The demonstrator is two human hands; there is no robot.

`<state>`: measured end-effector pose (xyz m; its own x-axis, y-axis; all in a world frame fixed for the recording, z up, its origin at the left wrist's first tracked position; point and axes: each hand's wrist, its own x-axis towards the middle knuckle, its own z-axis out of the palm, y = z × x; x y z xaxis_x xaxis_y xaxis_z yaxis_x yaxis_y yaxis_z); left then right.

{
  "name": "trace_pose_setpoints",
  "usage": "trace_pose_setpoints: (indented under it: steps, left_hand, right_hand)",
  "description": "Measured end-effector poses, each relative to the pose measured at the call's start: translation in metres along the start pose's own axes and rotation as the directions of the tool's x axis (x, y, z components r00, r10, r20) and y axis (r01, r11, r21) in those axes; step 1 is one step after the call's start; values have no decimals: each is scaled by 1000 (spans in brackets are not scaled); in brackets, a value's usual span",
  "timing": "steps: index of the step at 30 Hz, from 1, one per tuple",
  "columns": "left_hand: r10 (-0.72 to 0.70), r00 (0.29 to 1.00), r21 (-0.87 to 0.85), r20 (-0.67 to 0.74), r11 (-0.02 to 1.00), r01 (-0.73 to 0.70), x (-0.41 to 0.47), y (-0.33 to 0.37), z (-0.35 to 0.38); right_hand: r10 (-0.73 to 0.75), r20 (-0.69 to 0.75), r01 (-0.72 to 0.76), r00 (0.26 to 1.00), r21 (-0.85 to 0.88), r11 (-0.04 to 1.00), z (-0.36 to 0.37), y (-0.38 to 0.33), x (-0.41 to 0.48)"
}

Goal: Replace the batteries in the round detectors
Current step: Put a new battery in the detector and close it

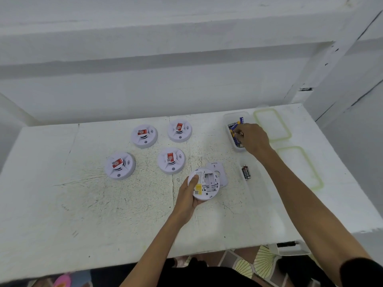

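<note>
- Firstly, the left hand (187,196) is clamped on the open detector (204,183): thumb pressed on the upturned back, fingers cupped under its rim, holding it tilted just above the table (62,204).
- Its battery bay lies bare and shows no cells; beside the bay sits a yellow sticker and a patch of small print, too fine to read.
- Just beyond the open detector, partly tucked behind it, the loose cover (220,172) lies flat.
- To the right of the open detector, the right arm stretches forward, and the right hand (253,138) dips into the far container (236,131), fingers pinched together among blue-and-yellow batteries (235,126); whether they grip one cannot be told. The writing on those cells is blurred.
- Between that container and the open detector, nearer the person, a second clear container (251,183) holds black-and-red batteries (246,172), lettering unreadable.
- Further right of both lie two green-rimmed lids (287,131).
- Left of and beyond the open detector, four closed detectors (171,160) rest face up, each bearing a red label and a small wave mark.
</note>
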<state>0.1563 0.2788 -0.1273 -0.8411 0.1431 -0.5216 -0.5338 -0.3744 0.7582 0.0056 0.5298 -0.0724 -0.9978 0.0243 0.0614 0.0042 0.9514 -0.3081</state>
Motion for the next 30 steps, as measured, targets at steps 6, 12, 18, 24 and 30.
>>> trace_pose_setpoints:
  steps: [6,12,18,24,30]
  left_hand:
    - [4,1000,11,5,1000,-4,0,0,0]
    - [9,1000,29,8,1000,-10,0,-1,-1]
    - [26,1000,67,7,997,-26,0,0,0]
    - [45,999,93,18,995,-47,-1,0,0]
    - [55,998,91,9,994,-55,-1,-2,0]
  right_hand:
    - [165,-224,-53,961,437,898,-15,-19,-26]
    - [187,-242,27,952,676,736,-31,-63,-78]
    - [34,-84,26,996,622,783,-6,-87,-127]
    - [-40,-74,71,996,479,875,19,-84,-139]
    - [-97,-128,141,987,400,906,33,-85,-147]
